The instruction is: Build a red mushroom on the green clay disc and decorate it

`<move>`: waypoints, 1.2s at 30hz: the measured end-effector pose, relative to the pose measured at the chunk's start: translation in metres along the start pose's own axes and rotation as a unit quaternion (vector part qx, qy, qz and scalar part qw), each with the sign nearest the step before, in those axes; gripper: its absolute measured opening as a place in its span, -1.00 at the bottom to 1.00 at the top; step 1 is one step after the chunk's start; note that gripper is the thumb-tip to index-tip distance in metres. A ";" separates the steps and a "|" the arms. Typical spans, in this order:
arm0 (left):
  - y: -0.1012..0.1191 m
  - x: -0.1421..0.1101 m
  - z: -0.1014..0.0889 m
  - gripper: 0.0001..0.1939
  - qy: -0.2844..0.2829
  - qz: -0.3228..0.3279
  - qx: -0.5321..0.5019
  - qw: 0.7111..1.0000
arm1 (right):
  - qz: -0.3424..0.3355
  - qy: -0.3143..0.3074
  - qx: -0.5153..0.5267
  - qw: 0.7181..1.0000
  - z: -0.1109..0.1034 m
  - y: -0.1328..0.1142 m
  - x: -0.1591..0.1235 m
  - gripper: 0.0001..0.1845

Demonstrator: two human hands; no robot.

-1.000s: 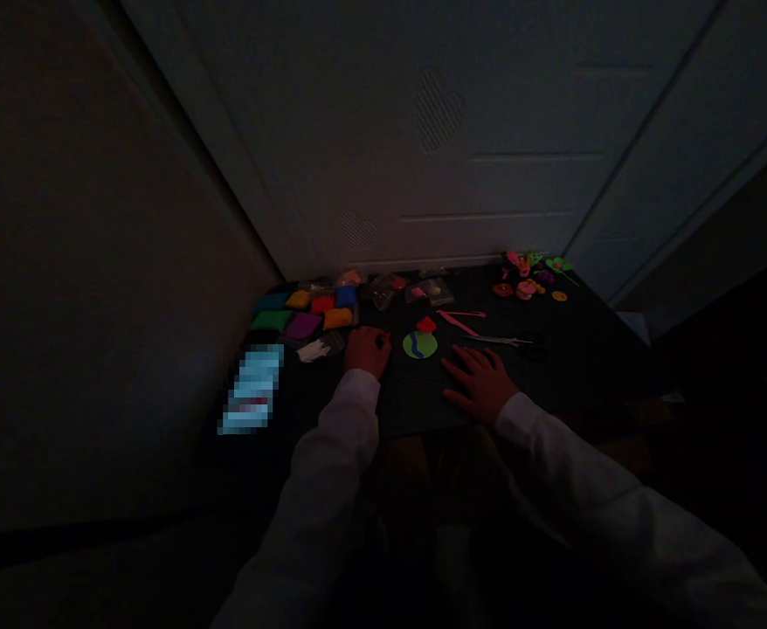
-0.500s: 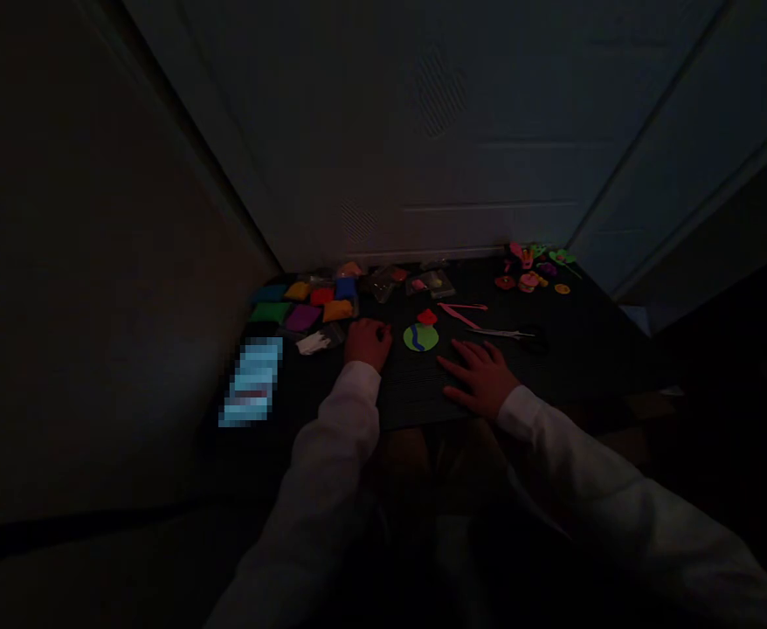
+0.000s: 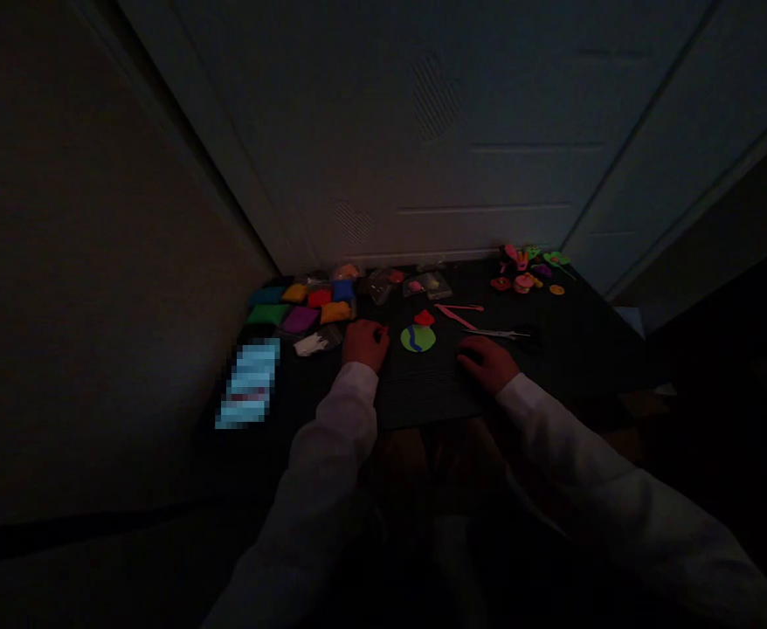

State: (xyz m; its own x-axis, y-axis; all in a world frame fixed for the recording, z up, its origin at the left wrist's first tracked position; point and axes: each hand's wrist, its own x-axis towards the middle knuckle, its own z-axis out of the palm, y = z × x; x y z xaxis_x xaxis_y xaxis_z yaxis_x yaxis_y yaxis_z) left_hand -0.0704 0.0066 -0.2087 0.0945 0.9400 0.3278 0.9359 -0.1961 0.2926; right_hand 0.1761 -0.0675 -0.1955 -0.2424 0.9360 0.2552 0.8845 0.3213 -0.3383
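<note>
The scene is very dark. My left hand (image 3: 363, 342) rests curled on the dark mat (image 3: 423, 393), just left of a green clay disc (image 3: 418, 339) with a blue wavy strip on it. A small red clay piece (image 3: 424, 318) lies right behind the disc. My right hand (image 3: 487, 362) sits on the mat to the disc's right, its fingers drawn in and close to the scissors (image 3: 507, 334). What either hand holds, if anything, is hidden in the dark.
Several coloured clay packets (image 3: 301, 307) lie at the back left, with a white piece (image 3: 311, 346) near them. Pink modelling tools (image 3: 459, 313) lie behind the disc. Small clay figures (image 3: 528, 271) stand at the back right by the white door (image 3: 436, 131).
My right hand has gone from lying flat with fingers spread to drawn in, and has shifted slightly towards the scissors. My left hand has barely moved.
</note>
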 end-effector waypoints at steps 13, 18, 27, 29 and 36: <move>0.001 -0.001 -0.003 -0.78 0.020 0.003 -0.029 0.999 | 0.046 0.006 -0.040 0.998 0.006 -0.005 0.003 -0.70; 0.004 -0.005 -0.008 -0.73 0.050 0.010 -0.046 0.998 | 0.019 0.012 -0.023 0.999 0.003 -0.003 0.006 -0.74; 0.012 -0.017 -0.020 -0.76 0.066 0.068 -0.058 0.994 | -0.106 -0.005 0.044 0.993 -0.001 -0.015 0.046 -0.82; 0.013 -0.019 -0.022 -0.74 0.082 0.091 -0.045 0.991 | -0.125 -0.022 0.050 0.991 0.003 -0.016 0.054 -0.82; 0.019 -0.024 -0.030 -0.75 0.043 0.113 -0.058 0.991 | -0.127 -0.053 0.057 0.989 0.012 -0.017 0.064 -0.79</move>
State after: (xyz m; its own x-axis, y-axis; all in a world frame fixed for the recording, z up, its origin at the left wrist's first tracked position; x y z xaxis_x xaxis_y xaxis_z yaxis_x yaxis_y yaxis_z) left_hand -0.0649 -0.0278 -0.1834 0.2639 0.8417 0.4710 0.8480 -0.4352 0.3027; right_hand 0.1412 -0.0116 -0.1848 -0.4959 0.8313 0.2511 0.7405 0.5558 -0.3777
